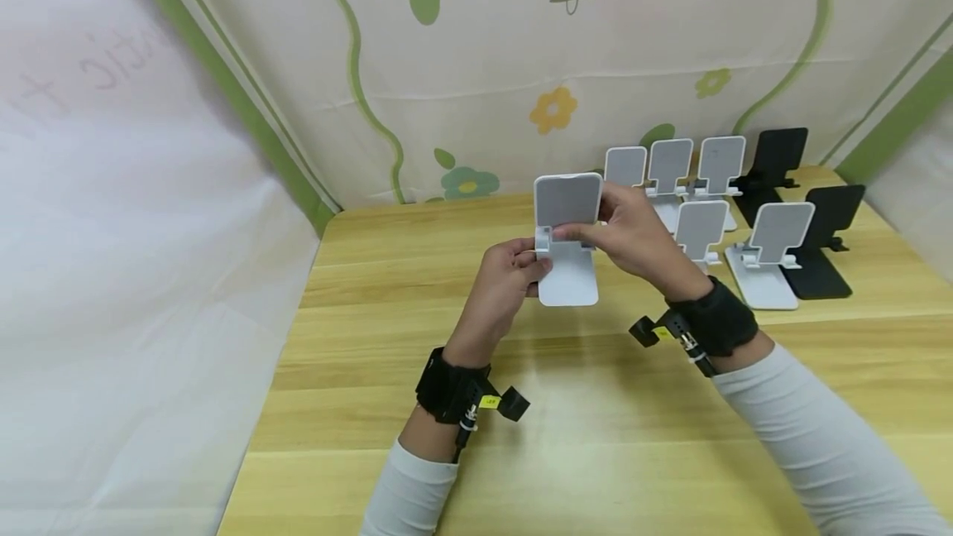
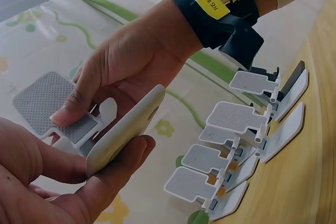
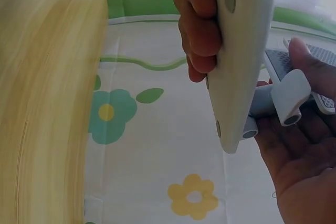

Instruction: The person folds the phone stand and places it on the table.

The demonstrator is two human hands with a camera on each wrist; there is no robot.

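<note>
A white phone stand [image 1: 569,279] with a grey pad is held up above the table between both hands. My left hand [image 1: 506,279] grips the edge of its white base, thumb on one face and fingers behind. My right hand [image 1: 633,230] pinches the grey-padded plate [image 2: 44,100], its thumb lying across the pad near the hinge. In the right wrist view the base's underside [image 3: 239,56] shows round grey feet, and a small white lip [image 3: 291,95] sticks out beside the hinge. Fingers behind the plate are partly hidden.
Several white phone stands [image 1: 770,279] and two black ones [image 1: 819,271] stand in two rows at the table's right rear. The wooden table [image 1: 387,313] meets a flower-printed cloth [image 1: 476,64] at the back. White cloth [image 1: 149,313] hangs on the left.
</note>
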